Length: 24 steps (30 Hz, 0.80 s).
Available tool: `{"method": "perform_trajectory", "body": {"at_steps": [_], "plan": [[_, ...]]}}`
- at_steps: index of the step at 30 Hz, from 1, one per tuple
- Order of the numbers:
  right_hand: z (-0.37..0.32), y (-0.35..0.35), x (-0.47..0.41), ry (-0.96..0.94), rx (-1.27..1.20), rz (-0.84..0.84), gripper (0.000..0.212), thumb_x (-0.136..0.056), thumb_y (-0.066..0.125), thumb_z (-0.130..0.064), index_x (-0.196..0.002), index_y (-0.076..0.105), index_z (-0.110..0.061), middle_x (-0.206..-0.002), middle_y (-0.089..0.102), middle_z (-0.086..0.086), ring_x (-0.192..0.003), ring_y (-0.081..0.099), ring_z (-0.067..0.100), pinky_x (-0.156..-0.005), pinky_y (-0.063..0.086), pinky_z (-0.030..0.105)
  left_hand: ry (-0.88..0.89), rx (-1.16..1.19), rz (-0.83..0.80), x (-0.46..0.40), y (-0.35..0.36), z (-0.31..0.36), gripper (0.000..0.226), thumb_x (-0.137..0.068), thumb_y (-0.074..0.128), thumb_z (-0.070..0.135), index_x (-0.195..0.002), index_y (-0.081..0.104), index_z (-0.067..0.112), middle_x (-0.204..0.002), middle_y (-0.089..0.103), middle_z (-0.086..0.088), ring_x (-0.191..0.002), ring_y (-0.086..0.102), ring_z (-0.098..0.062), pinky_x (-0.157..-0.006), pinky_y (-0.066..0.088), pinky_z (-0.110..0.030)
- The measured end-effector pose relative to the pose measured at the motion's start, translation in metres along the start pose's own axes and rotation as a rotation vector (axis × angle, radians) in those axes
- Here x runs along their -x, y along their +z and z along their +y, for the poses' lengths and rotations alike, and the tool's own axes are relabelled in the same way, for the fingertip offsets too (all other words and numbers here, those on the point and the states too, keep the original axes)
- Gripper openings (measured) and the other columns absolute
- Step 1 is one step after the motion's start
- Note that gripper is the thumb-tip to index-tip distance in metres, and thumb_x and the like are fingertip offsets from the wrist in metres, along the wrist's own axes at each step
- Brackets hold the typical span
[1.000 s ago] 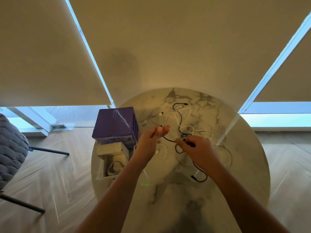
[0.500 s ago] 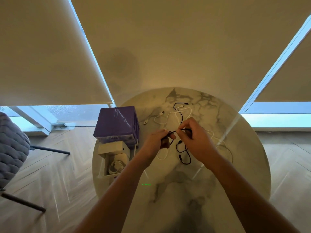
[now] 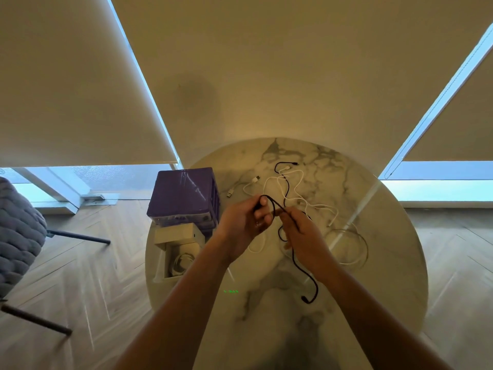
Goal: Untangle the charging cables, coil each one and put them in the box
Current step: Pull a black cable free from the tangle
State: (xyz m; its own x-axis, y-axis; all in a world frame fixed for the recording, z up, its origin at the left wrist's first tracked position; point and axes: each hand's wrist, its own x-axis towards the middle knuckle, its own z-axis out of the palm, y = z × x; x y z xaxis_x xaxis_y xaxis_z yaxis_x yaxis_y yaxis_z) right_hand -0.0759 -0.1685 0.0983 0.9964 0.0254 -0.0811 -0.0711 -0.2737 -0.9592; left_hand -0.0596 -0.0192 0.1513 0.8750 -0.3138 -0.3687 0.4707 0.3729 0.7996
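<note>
My left hand point(image 3: 244, 222) curls its fingers around a loop of the black cable point(image 3: 300, 265), thumb up at the top of the loop. My right hand point(image 3: 302, 235) pinches the same black cable just beside the left, fingertips nearly touching it; the cable's free end hangs down toward 5 o'clock and curls to a plug above the marble table point(image 3: 386, 289).

Beyond my hands, at 12 o'clock, a second stretch of black cord point(image 3: 283, 177) snakes among the white cables point(image 3: 296, 188); I cannot tell whether it belongs to the one I hold. The white ones overlap too much to count surely: I see at least two, one looping at 3 o'clock, with two plugs showing at 11 o'clock.

At 9 o'clock sit three boxes: one open white box point(image 3: 170, 259) with a coiled white cable point(image 3: 184, 261) inside, one closed white box point(image 3: 177, 233) beyond it, and one purple box point(image 3: 181, 196) farthest.
</note>
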Motion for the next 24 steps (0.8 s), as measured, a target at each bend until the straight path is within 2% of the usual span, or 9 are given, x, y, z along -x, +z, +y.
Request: {"method": "perform_trajectory", "body": {"at_steps": [5, 8, 10, 12, 14, 17, 18, 21, 24], "plan": [[0.013, 0.004, 0.006, 0.145, 0.112, -0.061, 0.026, -0.102, 0.039, -0.027, -0.114, 0.061, -0.031, -0.063, 0.046, -0.012, -0.054, 0.043, 0.005, -0.049, 0.038, 0.027, 0.081, 0.104, 0.037, -0.001, -0.008, -0.002, 0.030, -0.103, 0.037, 0.028, -0.094, 0.062, 0.014, -0.063, 0.039, 0.003, -0.063, 0.054, -0.011, -0.080, 0.041, -0.029], [0.015, 0.003, 0.006, 0.129, 0.302, -0.098, 0.028, -0.098, 0.044, -0.042, -0.116, 0.064, -0.034, -0.088, 0.067, -0.011, -0.075, 0.058, 0.005, -0.070, 0.050, 0.032, 0.126, 0.051, 0.045, -0.001, -0.007, -0.003, 0.033, -0.103, 0.033, 0.031, -0.100, 0.063, 0.016, -0.063, 0.044, 0.004, -0.079, 0.065, -0.011, -0.086, 0.039, -0.029], [0.008, 0.001, 0.007, 0.129, 0.460, -0.121, 0.035, -0.094, 0.044, -0.056, -0.113, 0.065, -0.036, -0.098, 0.070, -0.009, -0.090, 0.064, 0.010, -0.083, 0.053, 0.037, 0.158, 0.042, 0.052, -0.003, -0.005, -0.004, 0.034, -0.103, 0.032, 0.032, -0.104, 0.062, 0.017, -0.068, 0.053, 0.004, -0.092, 0.068, -0.012, -0.088, 0.040, -0.027], [-0.002, 0.000, 0.012, 0.101, 0.630, -0.153, 0.041, -0.092, 0.040, -0.063, -0.107, 0.067, -0.035, -0.088, 0.068, -0.009, -0.085, 0.065, 0.013, -0.076, 0.053, 0.033, 0.184, 0.043, 0.066, -0.005, -0.006, -0.004, 0.033, -0.104, 0.030, 0.031, -0.100, 0.060, 0.018, -0.085, 0.069, 0.005, -0.103, 0.067, -0.013, -0.090, 0.041, -0.027], [-0.012, -0.001, 0.018, 0.043, 0.771, -0.154, 0.048, -0.091, 0.035, -0.067, -0.100, 0.067, -0.033, -0.075, 0.059, -0.010, -0.076, 0.061, 0.014, -0.069, 0.049, 0.030, 0.211, -0.004, 0.078, -0.008, -0.011, -0.003, 0.035, -0.104, 0.028, 0.031, -0.098, 0.059, 0.015, -0.110, 0.071, 0.002, -0.110, 0.064, -0.013, -0.094, 0.040, -0.029], [-0.025, -0.001, 0.024, -0.036, 0.856, -0.146, 0.051, -0.093, 0.031, -0.066, -0.098, 0.069, -0.032, -0.071, 0.054, -0.011, -0.071, 0.056, 0.010, -0.068, 0.047, 0.029, 0.244, -0.151, 0.117, -0.012, -0.018, -0.007, 0.046, -0.104, 0.030, 0.031, -0.122, 0.056, -0.003, -0.126, 0.064, 0.001, -0.117, 0.060, -0.011, -0.097, 0.040, -0.028], [-0.029, -0.001, 0.026, -0.063, 0.875, -0.160, 0.049, -0.095, 0.030, -0.063, -0.102, 0.068, -0.034, -0.076, 0.059, -0.010, -0.074, 0.058, 0.010, -0.069, 0.046, 0.028, 0.253, -0.178, 0.140, -0.013, -0.021, -0.009, 0.045, -0.103, 0.033, 0.030, -0.123, 0.056, -0.002, -0.126, 0.064, 0.002, -0.118, 0.059, -0.011, -0.101, 0.040, -0.030], [-0.037, -0.001, 0.028, -0.081, 0.882, -0.201, 0.042, -0.100, 0.028, -0.052, -0.117, 0.062, -0.036, -0.105, 0.068, -0.009, -0.095, 0.063, 0.014, -0.077, 0.045, 0.030, 0.263, -0.251, 0.219, -0.014, -0.023, -0.015, 0.031, -0.100, 0.042, 0.030, -0.107, 0.068, 0.014, -0.120, 0.068, 0.007, -0.117, 0.059, -0.006, -0.107, 0.038, -0.031], [-0.037, -0.002, 0.028, -0.032, 0.829, -0.159, 0.035, -0.101, 0.032, -0.044, -0.113, 0.062, -0.030, -0.109, 0.067, -0.006, -0.097, 0.062, 0.017, -0.076, 0.043, 0.030, 0.314, -0.526, 0.264, -0.012, -0.022, -0.016, 0.023, -0.099, 0.048, 0.030, -0.106, 0.069, 0.027, -0.109, 0.068, 0.019, -0.105, 0.057, 0.013, -0.091, 0.041, -0.010]]}}
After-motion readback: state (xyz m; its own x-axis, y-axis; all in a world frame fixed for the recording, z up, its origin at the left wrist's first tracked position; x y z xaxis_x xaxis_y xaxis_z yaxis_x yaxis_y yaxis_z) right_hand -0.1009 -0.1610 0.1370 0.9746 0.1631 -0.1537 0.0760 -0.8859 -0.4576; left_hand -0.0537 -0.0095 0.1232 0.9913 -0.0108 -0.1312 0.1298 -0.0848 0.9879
